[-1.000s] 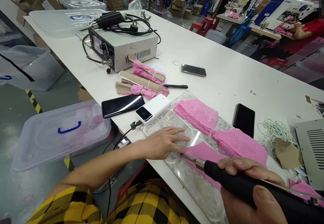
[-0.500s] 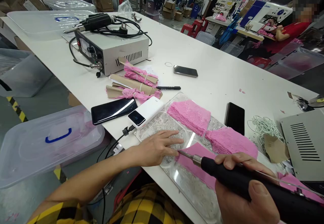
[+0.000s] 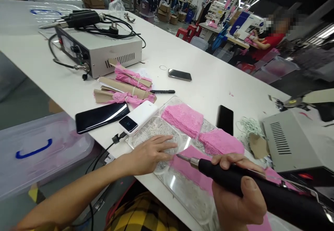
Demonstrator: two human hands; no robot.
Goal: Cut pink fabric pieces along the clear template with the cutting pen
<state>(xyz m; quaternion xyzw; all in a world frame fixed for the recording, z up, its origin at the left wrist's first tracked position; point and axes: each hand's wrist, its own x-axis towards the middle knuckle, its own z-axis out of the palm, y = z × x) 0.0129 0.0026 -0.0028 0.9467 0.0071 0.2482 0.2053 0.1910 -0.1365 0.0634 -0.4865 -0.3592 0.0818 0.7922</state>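
The left hand [image 3: 148, 154] lies palm down on a clear board [image 3: 189, 198], its fingers stretched out and a bit apart, with nothing held in them. Its arm reaches in from the lower left. The right hand [image 3: 240, 199] is curled around a fat black tool [image 3: 232, 178], thumb on the near side. The tool slants, with its metal tip pointing at the left hand. A flat pink cloth [image 3: 194, 175] lies under the tip, just beside the left fingers. I cannot tell if the tip touches it.
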